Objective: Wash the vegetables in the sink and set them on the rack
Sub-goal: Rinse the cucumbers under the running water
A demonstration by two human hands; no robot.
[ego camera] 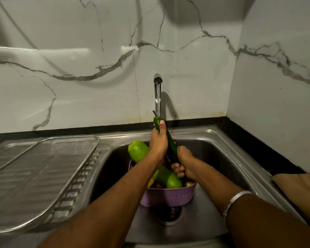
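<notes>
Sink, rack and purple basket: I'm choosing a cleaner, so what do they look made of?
Sink: apparently stainless steel, brushed grey with soft reflections. Rack: seemingly metal, a fine mesh in a shiny wire frame. Purple basket: likely plastic, matte with moulded perforations.

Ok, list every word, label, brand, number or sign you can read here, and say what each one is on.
None: no readable text shows in the head view.
The tap, the steel sink, the mesh rack and the purple basket show no print.
The dark green cucumber, gripped by the left hand and right hand, has no sticker.
The bracelet shows no legible engraving.
</notes>
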